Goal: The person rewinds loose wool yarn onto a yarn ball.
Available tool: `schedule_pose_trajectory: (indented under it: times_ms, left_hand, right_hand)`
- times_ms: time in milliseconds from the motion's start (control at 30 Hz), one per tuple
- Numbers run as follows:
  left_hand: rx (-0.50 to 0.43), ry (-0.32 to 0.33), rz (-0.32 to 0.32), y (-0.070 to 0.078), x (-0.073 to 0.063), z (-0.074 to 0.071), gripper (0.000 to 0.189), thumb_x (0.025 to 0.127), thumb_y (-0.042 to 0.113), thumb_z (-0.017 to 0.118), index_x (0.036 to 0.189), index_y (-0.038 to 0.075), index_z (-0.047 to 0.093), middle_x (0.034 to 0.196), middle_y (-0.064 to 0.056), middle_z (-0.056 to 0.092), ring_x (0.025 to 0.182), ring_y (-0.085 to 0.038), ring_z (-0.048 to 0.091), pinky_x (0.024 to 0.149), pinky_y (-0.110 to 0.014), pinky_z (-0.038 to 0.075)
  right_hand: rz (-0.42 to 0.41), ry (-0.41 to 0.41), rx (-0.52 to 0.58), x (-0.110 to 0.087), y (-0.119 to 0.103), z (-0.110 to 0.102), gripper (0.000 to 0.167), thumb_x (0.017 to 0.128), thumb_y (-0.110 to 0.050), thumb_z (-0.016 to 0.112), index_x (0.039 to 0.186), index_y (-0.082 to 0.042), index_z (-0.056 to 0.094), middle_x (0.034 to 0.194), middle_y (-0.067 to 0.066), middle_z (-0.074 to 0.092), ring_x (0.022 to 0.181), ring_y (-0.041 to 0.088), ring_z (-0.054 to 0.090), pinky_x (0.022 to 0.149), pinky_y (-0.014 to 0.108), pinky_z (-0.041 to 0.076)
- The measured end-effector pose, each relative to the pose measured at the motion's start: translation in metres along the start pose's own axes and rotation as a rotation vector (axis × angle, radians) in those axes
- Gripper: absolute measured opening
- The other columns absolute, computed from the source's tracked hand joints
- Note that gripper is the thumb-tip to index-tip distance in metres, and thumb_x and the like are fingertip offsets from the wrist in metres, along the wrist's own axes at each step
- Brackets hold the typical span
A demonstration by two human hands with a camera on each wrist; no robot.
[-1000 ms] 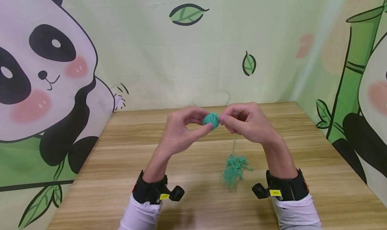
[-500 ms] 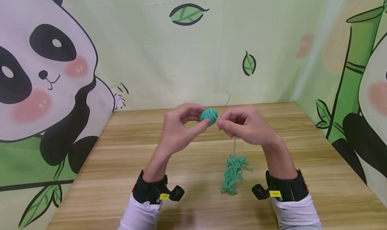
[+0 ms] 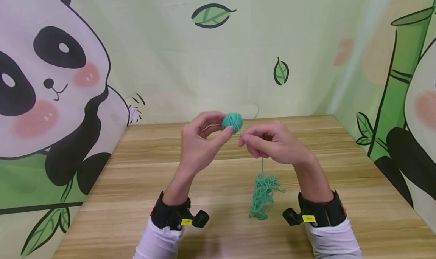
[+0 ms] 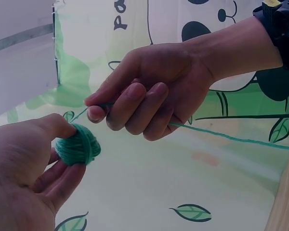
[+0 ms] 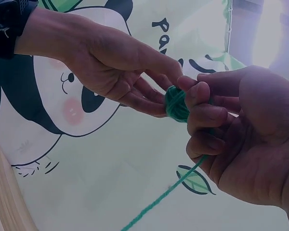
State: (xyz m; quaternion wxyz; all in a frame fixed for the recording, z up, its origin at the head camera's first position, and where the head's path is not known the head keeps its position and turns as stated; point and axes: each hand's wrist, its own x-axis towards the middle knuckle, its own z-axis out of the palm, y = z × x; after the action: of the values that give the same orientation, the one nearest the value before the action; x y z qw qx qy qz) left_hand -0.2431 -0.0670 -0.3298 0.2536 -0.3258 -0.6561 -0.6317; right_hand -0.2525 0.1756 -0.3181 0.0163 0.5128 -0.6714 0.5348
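A small ball of green yarn (image 3: 232,122) is held above the table by my left hand (image 3: 200,141), between its thumb and fingers. Just to the right, my right hand (image 3: 274,142) pinches the strand (image 4: 79,114) that leads off the ball. In the left wrist view the strand runs through its curled fingers and out past the little finger. From there the yarn drops to a loose, tangled heap of yarn (image 3: 262,198) on the table. The right wrist view shows the ball (image 5: 176,104) partly behind the right fingers.
The wooden table (image 3: 136,183) spreads under both hands. A printed panda curtain (image 3: 163,62) stands behind and at both sides. Each wrist wears a black camera band (image 3: 321,210).
My left hand has raised the ball up and slightly left, turning it. My right hand has shifted a little left and down, and more strand shows between ball and fingertips.
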Motion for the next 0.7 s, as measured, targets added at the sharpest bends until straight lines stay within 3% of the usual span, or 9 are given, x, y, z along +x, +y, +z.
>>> schedule_pose_trajectory:
  times_ms: [233,300,500,700]
  left_hand:
    - [-0.094,0.012,-0.007,0.0014,-0.0007,0.0014,0.031,0.094,-0.008,0.081,0.123,-0.013,0.073,0.118,-0.031,0.078,0.108,-0.009,0.081,0.101,-0.035,0.071]
    - [-0.134,-0.004,-0.009,0.0019,-0.0009,0.0005,0.031,0.093,-0.009,0.080,0.123,-0.014,0.073,0.117,-0.026,0.080,0.108,-0.009,0.082,0.102,-0.035,0.071]
    - [-0.240,-0.094,-0.015,0.0030,-0.0019,-0.0026,0.036,0.096,-0.001,0.083,0.125,-0.018,0.069,0.116,0.005,0.083,0.108,-0.010,0.082,0.102,-0.035,0.071]
    - [-0.293,-0.183,-0.025,0.0069,-0.0030,-0.0048,0.046,0.100,0.013,0.087,0.127,-0.019,0.067,0.118,0.007,0.082,0.110,-0.010,0.081,0.098,-0.031,0.072]
  right_hand:
    - [0.036,-0.090,-0.017,0.0008,0.0012,0.0019,0.029,0.111,0.010,0.054,0.111,-0.003,0.080,0.069,0.006,0.060,0.052,0.016,0.046,0.046,0.025,0.040]
    - [0.053,-0.113,-0.022,0.0015,0.0013,0.0023,0.030,0.111,0.010,0.055,0.111,-0.005,0.081,0.069,0.006,0.060,0.053,0.015,0.046,0.046,0.024,0.040]
    - [0.065,-0.104,-0.042,0.0009,0.0054,0.0014,0.029,0.108,0.012,0.056,0.110,-0.003,0.081,0.071,0.008,0.062,0.053,0.015,0.046,0.045,0.024,0.038]
    - [0.103,-0.023,-0.050,-0.0012,0.0067,-0.0023,0.024,0.110,0.007,0.057,0.105,-0.005,0.077,0.071,0.009,0.059,0.054,0.016,0.046,0.045,0.026,0.038]
